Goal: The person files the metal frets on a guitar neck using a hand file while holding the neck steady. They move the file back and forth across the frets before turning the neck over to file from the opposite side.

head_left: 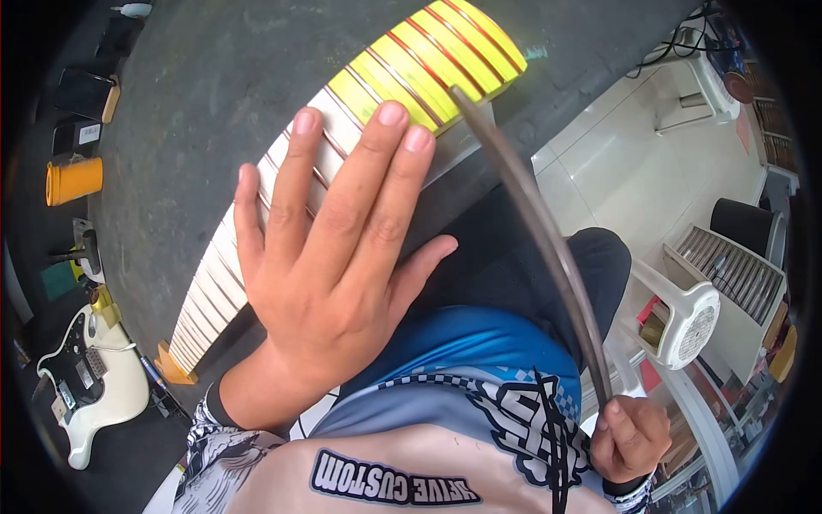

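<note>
A guitar neck (224, 272) lies diagonally across the dark work surface, its metal frets showing. Pale masking tape covers the wood between frets, and bright yellow tape (370, 77) covers the upper end. Palm down, my left hand (330, 231) rests on the neck, fingers spread and thumb out to the side. My right hand (632, 439), at lower right, is closed around one end of a long thin metal file (555, 244). The file's far end lies over the yellow-taped frets; whether it touches them I cannot tell. Lens distortion makes neck and file look curved.
A wooden block (175, 364) sits at the neck's narrow end. On the left are a white electric guitar body (107, 398), an orange container (74, 181) and a hammer (86, 253). White plastic stools (685, 321) stand on the tiled floor to the right.
</note>
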Motion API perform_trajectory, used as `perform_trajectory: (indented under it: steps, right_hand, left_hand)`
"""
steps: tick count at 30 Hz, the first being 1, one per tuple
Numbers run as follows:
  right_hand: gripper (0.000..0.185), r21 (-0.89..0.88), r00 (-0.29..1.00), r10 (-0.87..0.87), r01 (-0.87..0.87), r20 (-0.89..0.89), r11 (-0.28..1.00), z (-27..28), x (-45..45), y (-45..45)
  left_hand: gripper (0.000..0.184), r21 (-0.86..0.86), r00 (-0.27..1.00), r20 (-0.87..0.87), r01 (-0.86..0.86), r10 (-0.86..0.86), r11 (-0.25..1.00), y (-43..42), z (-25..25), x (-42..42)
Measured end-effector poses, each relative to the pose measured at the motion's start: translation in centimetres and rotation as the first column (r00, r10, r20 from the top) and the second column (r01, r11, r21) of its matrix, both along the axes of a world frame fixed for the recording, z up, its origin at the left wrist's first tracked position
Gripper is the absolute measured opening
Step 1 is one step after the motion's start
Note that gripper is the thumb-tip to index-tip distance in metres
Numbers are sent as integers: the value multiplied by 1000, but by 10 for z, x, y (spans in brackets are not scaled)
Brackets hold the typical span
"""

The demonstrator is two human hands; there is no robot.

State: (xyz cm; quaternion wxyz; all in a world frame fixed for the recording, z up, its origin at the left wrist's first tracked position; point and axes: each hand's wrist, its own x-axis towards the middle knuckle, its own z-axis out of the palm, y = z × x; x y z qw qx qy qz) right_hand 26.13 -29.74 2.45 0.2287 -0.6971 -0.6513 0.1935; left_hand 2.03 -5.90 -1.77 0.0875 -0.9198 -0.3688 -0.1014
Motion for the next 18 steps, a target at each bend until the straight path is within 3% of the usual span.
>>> perform_trajectory:
  steps: [18]
  right_hand:
    - [51,-55,998,60,-58,24,997,7,-3,-1]
  left_hand:
    - [77,13,1000,11,-7,7,1000,0,-2,1]
